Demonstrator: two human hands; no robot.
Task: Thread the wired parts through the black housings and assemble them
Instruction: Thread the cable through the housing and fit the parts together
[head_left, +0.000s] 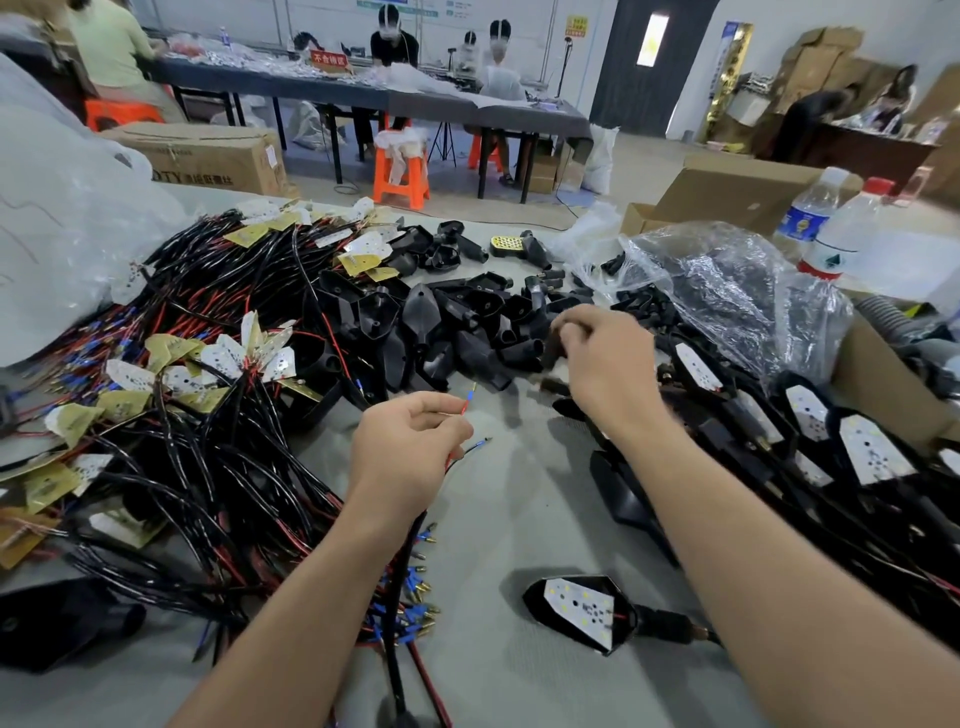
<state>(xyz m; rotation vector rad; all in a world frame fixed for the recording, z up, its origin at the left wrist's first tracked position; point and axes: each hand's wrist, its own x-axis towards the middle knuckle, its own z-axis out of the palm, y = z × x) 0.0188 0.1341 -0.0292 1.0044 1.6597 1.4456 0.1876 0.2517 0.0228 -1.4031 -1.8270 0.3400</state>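
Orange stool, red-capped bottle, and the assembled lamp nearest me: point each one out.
orange stool (385, 184), head view, left leg
red-capped bottle (849, 228), head view, clear body
assembled lamp (581, 609), head view, white LED board

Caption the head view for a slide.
Left hand pinches a red wire; right hand grips a black housing.

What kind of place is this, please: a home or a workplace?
Most likely a small assembly workshop: heaps of wired parts and black housings lie on the table, cardboard boxes stand around, and other people work at a long table behind.
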